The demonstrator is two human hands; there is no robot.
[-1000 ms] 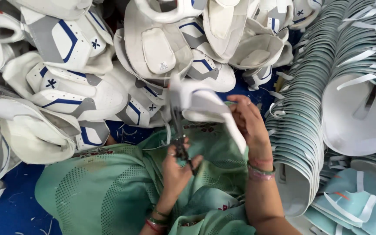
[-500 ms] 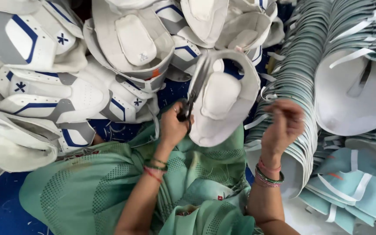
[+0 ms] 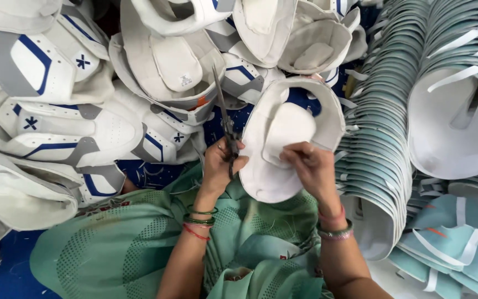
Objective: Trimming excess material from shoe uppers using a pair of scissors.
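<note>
Heap: white and blue shoe uppers (image 3: 73, 127) piled at left, teal ones (image 3: 394, 138) stacked at right.
Held piece: white upper (image 3: 283, 149) above the lap, centre.
Right hand (image 3: 311, 169): fingers pinching its tongue.
Left hand (image 3: 222, 163): fingers curled through scissors (image 3: 225, 119), blades pointing up, closed.

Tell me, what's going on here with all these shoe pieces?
A person sits among heaps of shoe uppers. The left hand grips a pair of scissors, blades pointing up and away. The right hand holds a white shoe upper over the lap, fingers pinching at its inner lining. White uppers with blue trim are piled to the left, and nested teal-green uppers are stacked to the right.
</note>
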